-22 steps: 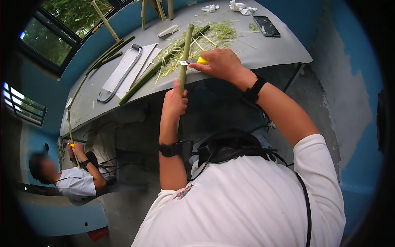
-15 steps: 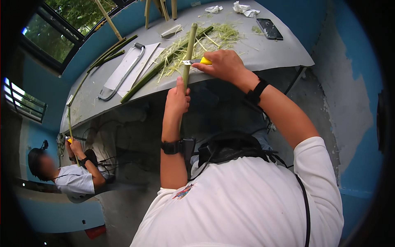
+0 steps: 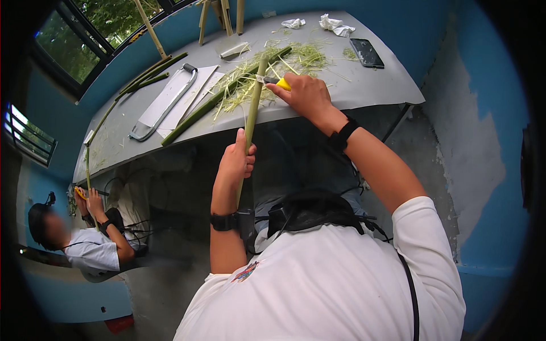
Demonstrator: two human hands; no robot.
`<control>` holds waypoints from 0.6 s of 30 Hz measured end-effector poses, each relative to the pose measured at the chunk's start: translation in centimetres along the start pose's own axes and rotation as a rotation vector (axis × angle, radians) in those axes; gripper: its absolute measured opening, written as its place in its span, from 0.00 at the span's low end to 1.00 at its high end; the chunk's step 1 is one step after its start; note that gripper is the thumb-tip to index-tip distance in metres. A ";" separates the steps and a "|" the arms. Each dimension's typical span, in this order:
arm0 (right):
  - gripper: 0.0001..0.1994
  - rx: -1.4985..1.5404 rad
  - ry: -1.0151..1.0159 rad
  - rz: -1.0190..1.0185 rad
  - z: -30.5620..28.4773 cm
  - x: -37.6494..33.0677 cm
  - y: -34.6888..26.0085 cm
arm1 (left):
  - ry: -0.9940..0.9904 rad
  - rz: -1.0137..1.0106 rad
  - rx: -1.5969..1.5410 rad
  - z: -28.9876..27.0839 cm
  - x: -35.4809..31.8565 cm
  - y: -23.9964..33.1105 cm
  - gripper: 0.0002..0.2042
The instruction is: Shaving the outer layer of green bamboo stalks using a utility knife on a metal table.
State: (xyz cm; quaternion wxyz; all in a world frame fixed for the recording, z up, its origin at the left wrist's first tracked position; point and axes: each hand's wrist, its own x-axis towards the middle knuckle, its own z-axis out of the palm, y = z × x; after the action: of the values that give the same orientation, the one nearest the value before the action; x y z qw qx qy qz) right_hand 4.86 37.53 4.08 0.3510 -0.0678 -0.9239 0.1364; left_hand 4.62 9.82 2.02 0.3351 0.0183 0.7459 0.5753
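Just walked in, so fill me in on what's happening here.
A person is at work at a grey table. The left grip holds a pale green stick, and the right grip holds a yellow-handled knife, its blade across the stick near the far end. Pale shavings lie on the table around a dark green stick. To the person's left, a co-worker handles a thin stick and a yellow tool.

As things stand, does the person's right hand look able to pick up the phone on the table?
Probably not right away: the right hand grips a yellow-handled knife. Otherwise the way over the table to the phone looks free, perhaps with some stretch.
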 end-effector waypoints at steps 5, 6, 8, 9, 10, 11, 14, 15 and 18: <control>0.34 0.033 0.022 -0.036 0.5 -0.5 -0.2 | -0.024 -0.001 -0.067 -0.7 -1.8 -1.5 0.33; 0.34 0.036 0.015 -0.046 0.4 -0.6 -0.6 | -0.007 0.008 -0.071 -0.8 -1.8 -1.8 0.33; 0.34 0.040 0.002 -0.063 0.3 -0.8 -1.2 | 0.026 0.025 -0.077 -0.8 -1.8 -2.3 0.33; 0.34 0.052 -0.003 -0.088 0.2 -0.9 -1.2 | 0.049 0.043 -0.057 -0.7 -1.8 -2.4 0.34; 0.35 0.064 -0.008 -0.111 0.2 -1.0 -1.2 | 0.072 0.061 -0.036 -0.6 -1.6 -2.5 0.34; 0.35 0.075 -0.013 -0.134 0.2 -1.1 -1.2 | 0.094 0.078 -0.015 -0.5 -1.4 -2.5 0.34; 0.35 0.100 -0.022 -0.159 -0.2 -1.4 -1.8 | 0.133 0.123 0.007 0.0 -0.5 -1.9 0.35; 0.36 0.116 -0.026 -0.174 -0.2 -1.4 -1.8 | 0.145 0.134 0.022 0.0 0.1 -1.7 0.37; 0.36 0.133 -0.048 -0.200 -0.4 -1.6 -1.8 | 0.182 0.158 0.066 0.3 1.5 -1.1 0.40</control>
State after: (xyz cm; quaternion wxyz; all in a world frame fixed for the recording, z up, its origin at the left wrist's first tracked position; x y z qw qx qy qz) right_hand 6.29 35.59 3.90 0.3444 0.0514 -0.9231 0.1635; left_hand 4.02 10.36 0.35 0.2191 0.0357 0.7879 0.5744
